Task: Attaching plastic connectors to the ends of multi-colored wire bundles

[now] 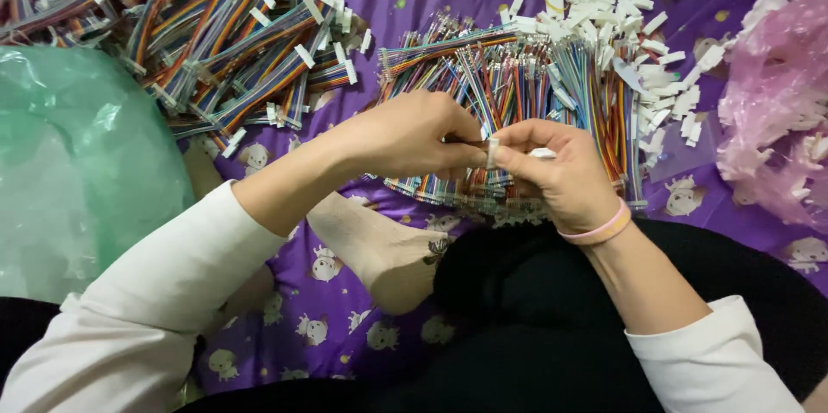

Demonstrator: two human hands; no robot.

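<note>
Hands meet over the lap: the left hand [405,133] and right hand [552,167] come together fingertip to fingertip, and between them sits a small white connector [492,153] with a thin bundle of wires [466,144] running into it from the left. Each grip is pressed together in a pinch, the left on the wire end, the right on the connector, seemingly so the two parts stay lined up close to the eyes and steady against each other; a second white piece [542,153] shows just behind the right fingertips, though whether it is held or lies loose I cannot tell. Just beyond the grips, within a short reach, lies a fanned heap of loose coloured wires [517,85], probably stock kept handy. Farther out and to the right of it, white connectors [630,16] are scattered, near a crumpled pink bag [776,103]. Far out to the left of the grips is a separate pile of rainbow ribbon cables [233,42] that already carry white ends, kept apart from the loose stock. A green bag [78,163] bulges at the far left. All rests on a purple cloth [336,309] with cartoon prints, under a socked foot [379,249] below the left wrist. A pink band [599,230] circles the right wrist.
</note>
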